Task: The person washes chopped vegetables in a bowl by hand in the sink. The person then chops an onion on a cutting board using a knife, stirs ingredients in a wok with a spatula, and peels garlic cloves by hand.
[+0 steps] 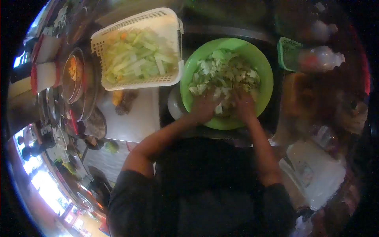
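Observation:
A wide green plastic basin (pixel 267 81) stands in front of me, holding chopped pale leafy greens (pixel 223 67) that look like cabbage. Both hands are down in it at the near side. My left hand (pixel 204 104) lies among the leaves left of centre, its fingers stretched forward and partly covered. To the right, a short way off, my right hand (pixel 243 103) also presses into the greens with extended fingers, the tips hidden. Neither hand visibly grips anything.
On the left a white basket (pixel 172 43) holds pale green vegetable sticks and some orange pieces. A white board (pixel 138 114) lies below it. Glass bowls (pixel 73 79) stand farther left. On the right are a plastic bottle (pixel 323 59), a green basket (pixel 286 53) and a plastic bag (pixel 316 172).

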